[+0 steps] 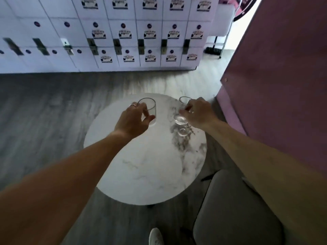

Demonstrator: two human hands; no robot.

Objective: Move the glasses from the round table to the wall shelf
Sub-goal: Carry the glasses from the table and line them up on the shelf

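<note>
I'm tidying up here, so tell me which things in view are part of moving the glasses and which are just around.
Part of the job:
- left glass, gripped by the left hand
- right glass, gripped by the right hand
- round table

Just around:
- grey chair
- white lockers
- pink partition
- white shoe

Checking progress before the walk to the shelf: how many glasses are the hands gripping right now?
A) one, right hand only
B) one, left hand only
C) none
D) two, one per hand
D: the left hand wraps one clear glass and the right hand another clear glass, over the round marble table.
</note>
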